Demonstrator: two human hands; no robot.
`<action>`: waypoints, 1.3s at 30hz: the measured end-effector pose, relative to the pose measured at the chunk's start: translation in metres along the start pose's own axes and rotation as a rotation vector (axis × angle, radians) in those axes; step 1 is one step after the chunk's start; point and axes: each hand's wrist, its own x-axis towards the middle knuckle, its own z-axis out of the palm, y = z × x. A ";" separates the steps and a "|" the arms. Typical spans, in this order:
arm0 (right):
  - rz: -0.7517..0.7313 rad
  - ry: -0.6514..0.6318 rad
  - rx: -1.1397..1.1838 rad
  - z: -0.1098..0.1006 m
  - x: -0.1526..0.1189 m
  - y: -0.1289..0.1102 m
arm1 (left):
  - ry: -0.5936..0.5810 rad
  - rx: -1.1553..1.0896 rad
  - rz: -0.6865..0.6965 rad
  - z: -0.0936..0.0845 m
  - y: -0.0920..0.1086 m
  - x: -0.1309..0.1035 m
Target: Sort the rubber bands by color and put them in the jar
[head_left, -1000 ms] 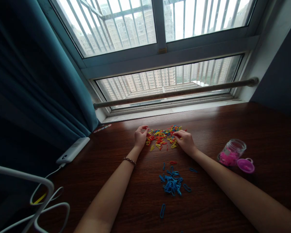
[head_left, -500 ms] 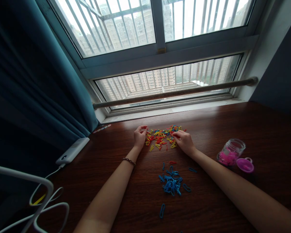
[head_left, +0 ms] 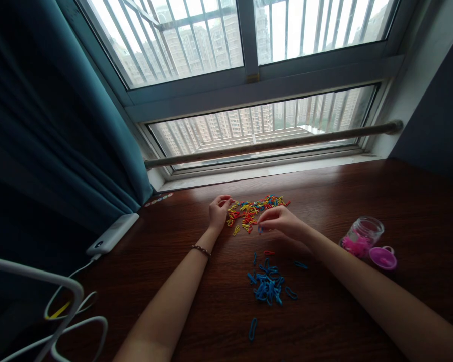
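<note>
A spread of small red, yellow and blue clips (head_left: 249, 208) lies on the dark wooden table (head_left: 166, 231). At its left edge is my left hand (head_left: 219, 208), fingers pinched at a clip too small to make out. Over the pile's lower right side, my right hand (head_left: 281, 221) pinches a small blue clip (head_left: 260, 230). Nearer to me lies a heap of blue clips (head_left: 268, 286), with a red clip (head_left: 269, 253) just above it and a lone blue clip (head_left: 252, 329) below.
On the right, a clear jar with pink pieces (head_left: 357, 244) lies tilted beside a pink lid (head_left: 383, 258). A white power bank (head_left: 113, 234) with a white cable sits at the left by the blue curtain (head_left: 109, 151). The window stands behind the table.
My right hand has drawn back from the mixed pile toward me and slightly left, and a blue clip now shows at its fingertips. My left hand has barely moved.
</note>
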 end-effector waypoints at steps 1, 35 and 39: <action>0.054 -0.186 0.021 0.003 -0.002 -0.004 | -0.002 -0.011 -0.015 0.000 0.001 0.000; -0.142 0.292 -1.230 -0.001 0.013 0.053 | -0.284 0.569 0.290 0.002 0.026 -0.007; -0.179 0.334 -1.181 -0.003 0.014 0.052 | -0.308 0.679 0.413 -0.005 0.009 -0.005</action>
